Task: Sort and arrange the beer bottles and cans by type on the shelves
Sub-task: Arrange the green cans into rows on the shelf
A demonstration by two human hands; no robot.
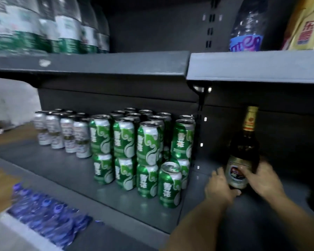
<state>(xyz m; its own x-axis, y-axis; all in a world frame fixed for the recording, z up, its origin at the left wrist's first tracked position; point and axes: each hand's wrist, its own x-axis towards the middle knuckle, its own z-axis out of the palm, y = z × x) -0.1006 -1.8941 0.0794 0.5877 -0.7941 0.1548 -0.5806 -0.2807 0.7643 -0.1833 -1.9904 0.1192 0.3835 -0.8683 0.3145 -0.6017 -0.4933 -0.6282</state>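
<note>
1. I have both hands on a dark bottle [243, 151] that stands upright on the right shelf bay [261, 223], close to the upright post that divides the two bays.
2. My left hand [218, 187] cups the bottle's base from the left and front, fingers [218, 173] curled against the silver label, thumb under the bottom edge.
3. My right hand [263, 178] wraps the lower body from the right, its fingers closed over the label; this hand is motion-blurred, so I cannot tell how firm the hold is.
4. The bottle has a gold foil neck that reaches almost to the underside of the upper shelf [252, 66].
5. In the left bay, green cans [145, 142] stand stacked two high in rows, just left of the post. One single green can [169, 185] stands alone at the front right of that block.
6. Further left, white cans [67, 134] stand in a diagonal row, touching the green block.
7. Below, at lower left, a wrapped pack of blue-capped bottles [47, 209] lies blurred.
8. On the upper shelf stand green-labelled water bottles [43, 29] at left, a clear bottle [246, 28] with a blue label and a yellow bag [304, 24] at right.
</note>
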